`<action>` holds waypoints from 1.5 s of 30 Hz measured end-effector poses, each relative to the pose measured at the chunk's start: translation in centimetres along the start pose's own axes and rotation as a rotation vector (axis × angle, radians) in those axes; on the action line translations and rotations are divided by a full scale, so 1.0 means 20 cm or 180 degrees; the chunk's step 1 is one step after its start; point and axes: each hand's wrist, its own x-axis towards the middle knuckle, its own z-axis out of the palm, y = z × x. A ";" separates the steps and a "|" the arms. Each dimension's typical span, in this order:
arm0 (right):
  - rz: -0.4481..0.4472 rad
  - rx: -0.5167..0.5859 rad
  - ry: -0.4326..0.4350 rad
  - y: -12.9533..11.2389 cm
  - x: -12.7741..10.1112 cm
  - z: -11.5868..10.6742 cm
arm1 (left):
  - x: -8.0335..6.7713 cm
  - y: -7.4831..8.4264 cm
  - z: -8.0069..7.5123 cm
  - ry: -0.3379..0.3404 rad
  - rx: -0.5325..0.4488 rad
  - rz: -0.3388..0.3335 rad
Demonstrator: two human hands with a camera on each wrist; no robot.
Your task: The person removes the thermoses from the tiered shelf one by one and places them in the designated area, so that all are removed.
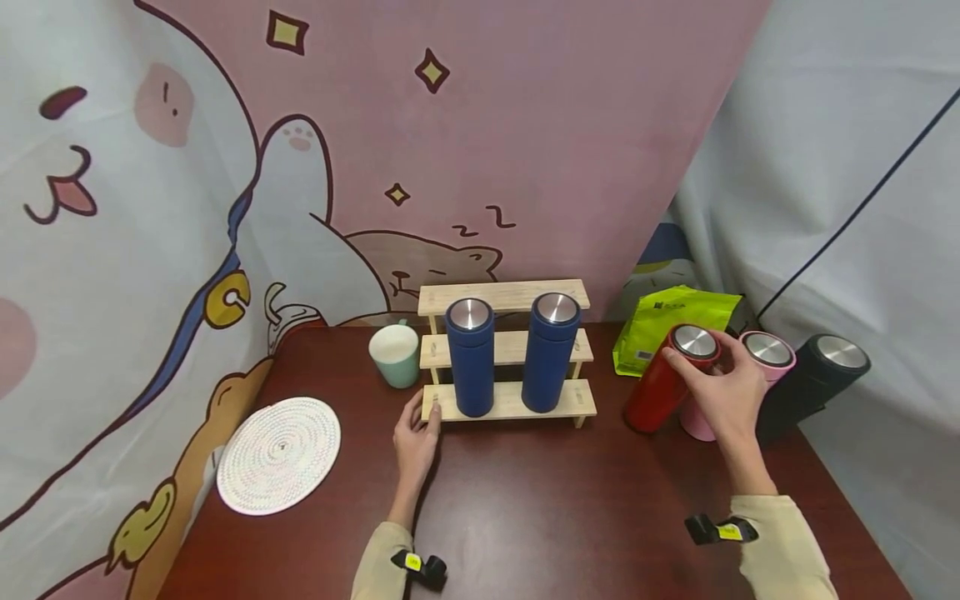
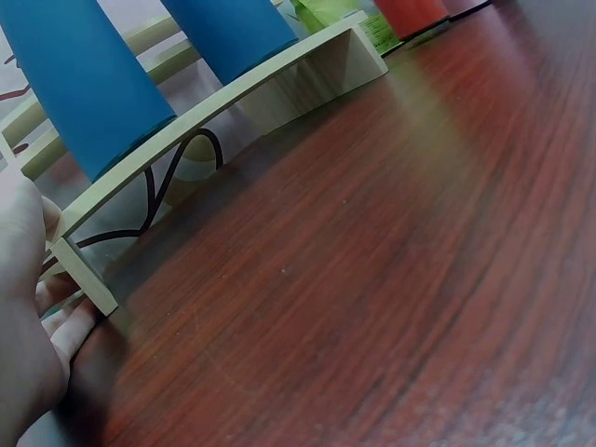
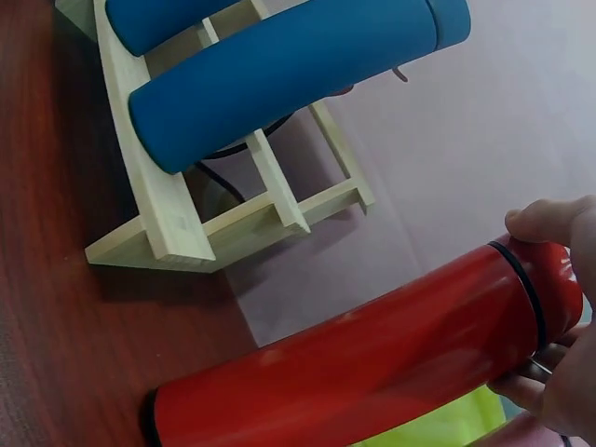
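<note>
While the left hand (image 1: 416,437) gripped the wooden rack (image 1: 502,297), the right hand (image 1: 727,393) grasped the red bottle (image 1: 660,387), two blue bottles (image 1: 471,371) standing on the rack's lowest tier (image 1: 507,402).

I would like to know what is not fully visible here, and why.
Print on the pouch: too small, head view.
Middle of the pink bottle: behind right grip and red bottle, head view.
Fingers of the left grip: partly behind the shelf leg, left wrist view.
Base of the red bottle: partly cut off by lower edge, right wrist view.
</note>
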 end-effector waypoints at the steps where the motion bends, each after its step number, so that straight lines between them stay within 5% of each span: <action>1: 0.0008 -0.0025 0.0011 0.00 -0.01 0.00 | 0.00 0.00 0.00 -0.0006 0.0007 -0.0001; 27: 0.0023 -0.0241 -0.0382 0.00 -0.01 0.00 | 0.00 0.00 0.00 0.0011 -0.0046 0.0004; 38: 0.0033 -0.0258 -0.0553 -0.10 0.01 -0.07 | 0.00 0.00 0.01 0.0010 -0.0013 0.0033; 45: -0.0318 -0.0184 -0.0617 -0.18 0.05 -0.10 | 0.00 0.00 0.00 0.0008 -0.0024 0.0036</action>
